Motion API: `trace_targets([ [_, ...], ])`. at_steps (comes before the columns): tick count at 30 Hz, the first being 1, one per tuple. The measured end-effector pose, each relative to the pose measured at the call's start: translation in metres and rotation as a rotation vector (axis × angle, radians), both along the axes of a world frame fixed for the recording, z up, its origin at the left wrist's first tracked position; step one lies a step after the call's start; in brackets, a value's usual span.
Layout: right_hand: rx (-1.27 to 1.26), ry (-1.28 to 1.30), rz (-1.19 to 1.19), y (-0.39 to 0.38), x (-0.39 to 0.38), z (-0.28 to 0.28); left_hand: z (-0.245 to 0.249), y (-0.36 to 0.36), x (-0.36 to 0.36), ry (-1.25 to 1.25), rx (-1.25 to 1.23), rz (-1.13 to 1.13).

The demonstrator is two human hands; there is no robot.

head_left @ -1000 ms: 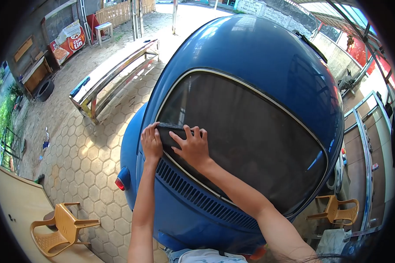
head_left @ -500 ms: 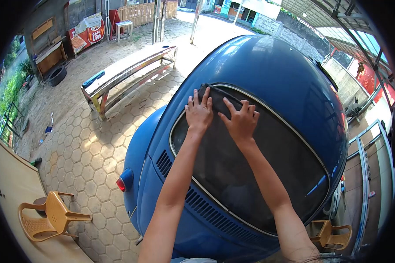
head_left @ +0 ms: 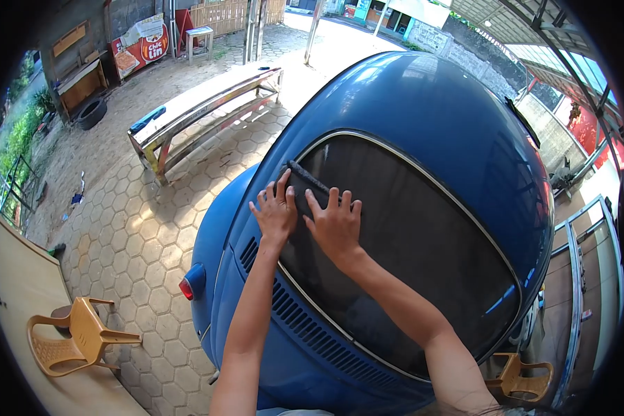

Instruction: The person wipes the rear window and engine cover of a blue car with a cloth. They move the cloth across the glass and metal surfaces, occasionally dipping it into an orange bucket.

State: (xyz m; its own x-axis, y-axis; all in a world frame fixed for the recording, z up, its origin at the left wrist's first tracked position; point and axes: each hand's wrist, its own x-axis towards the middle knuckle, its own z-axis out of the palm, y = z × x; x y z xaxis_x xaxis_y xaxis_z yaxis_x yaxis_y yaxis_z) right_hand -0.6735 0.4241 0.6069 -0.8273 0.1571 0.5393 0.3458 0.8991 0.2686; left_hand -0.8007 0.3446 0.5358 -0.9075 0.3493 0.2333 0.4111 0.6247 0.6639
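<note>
A blue rounded car (head_left: 423, 90) stands in front of me, its dark rear window (head_left: 409, 263) ringed by a pale trim. Near the window's left corner lies a dark strip with a rolled edge (head_left: 306, 176), probably cloth; much of it blends into the glass. My left hand (head_left: 276, 213) reaches to the strip's left end, fingers spread and fingertips against it. Beside it, my right hand (head_left: 336, 225) is spread over the glass just below the strip's right end. Both palms face down, and neither hand is closed around anything. What lies under the palms is hidden.
A long wooden bench (head_left: 208, 100) with a blue item on it stands left of the car. Plastic chairs are at lower left (head_left: 83, 336) and lower right (head_left: 520, 376). Hexagonal paving (head_left: 159, 263) covers the ground. A metal frame (head_left: 575, 298) stands at right.
Both hands have slid down and left across the rear window. The dark strip has moved with them, from the upper edge towards the left corner.
</note>
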Motion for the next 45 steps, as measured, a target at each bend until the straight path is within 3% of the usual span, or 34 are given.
trace_targets([
  [5, -0.052, -0.123, 0.135, -0.019, 0.009, -0.013, -0.023, -0.045, 0.031, -0.17, -0.003, 0.053],
  [8, -0.034, -0.072, 0.085, 0.004, 0.002, 0.007, -0.008, -0.007, 0.016, -0.093, 0.016, 0.07],
  [12, 0.02, 0.103, -0.129, 0.057, -0.003, 0.047, 0.056, 0.075, -0.011, 0.156, -0.019, -0.005],
  [14, 0.049, 0.124, -0.124, 0.075, -0.001, 0.054, 0.067, 0.094, -0.013, 0.172, -0.009, -0.003],
  [17, 0.028, 0.064, -0.065, 0.067, -0.001, 0.048, 0.071, 0.062, -0.015, 0.13, -0.135, -0.086],
  [22, 0.04, -0.051, 0.167, 0.005, -0.002, -0.003, 0.003, -0.034, -0.011, -0.028, -0.241, -0.059],
  [26, 0.04, -0.092, 0.168, -0.039, 0.021, -0.04, -0.017, -0.081, 0.019, -0.154, -0.251, -0.085],
  [38, 0.023, -0.022, 0.259, -0.048, 0.169, -0.042, -0.034, -0.1, 0.154, 0.051, -0.14, -0.144],
  [45, -0.074, 0.073, 0.14, -0.041, 0.319, -0.058, -0.031, -0.098, 0.277, 0.216, -0.028, -0.387],
])
